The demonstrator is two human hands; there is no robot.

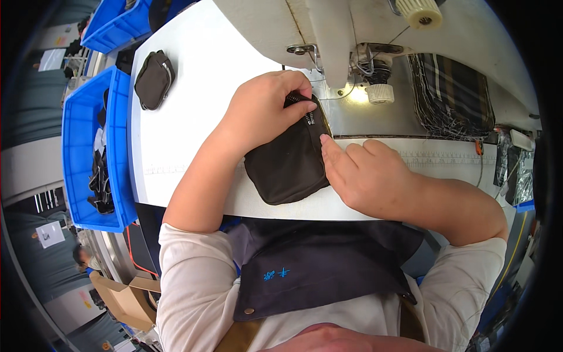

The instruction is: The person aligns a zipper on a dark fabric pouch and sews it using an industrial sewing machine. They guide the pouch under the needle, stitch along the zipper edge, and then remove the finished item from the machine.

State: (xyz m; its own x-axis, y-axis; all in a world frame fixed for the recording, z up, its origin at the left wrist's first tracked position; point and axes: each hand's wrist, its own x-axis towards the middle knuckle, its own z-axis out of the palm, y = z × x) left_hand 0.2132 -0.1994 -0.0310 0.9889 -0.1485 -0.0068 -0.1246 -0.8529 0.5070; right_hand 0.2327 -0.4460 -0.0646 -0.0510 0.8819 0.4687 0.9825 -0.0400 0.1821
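A dark brown fabric pouch (281,170) with a zipper lies on the white sewing table, beside the needle area of a sewing machine (335,47). My left hand (267,108) pinches its far end by the metal zipper teeth, between thumb and fingers. At the pouch's right edge is my right hand (369,176), its index fingertip pressed near the zipper end and its other fingers bent along the side. The right thumb is mostly hidden. Another small dark zippered pouch (154,80) rests farther left on the table.
A stack of dark striped fabric pieces (451,97) with frayed edges lies right of the needle. Along the table's left side stands a blue bin (69,146) with dark pieces inside; a second blue bin (117,29) is behind it. An open cardboard box (126,302) sits lower left.
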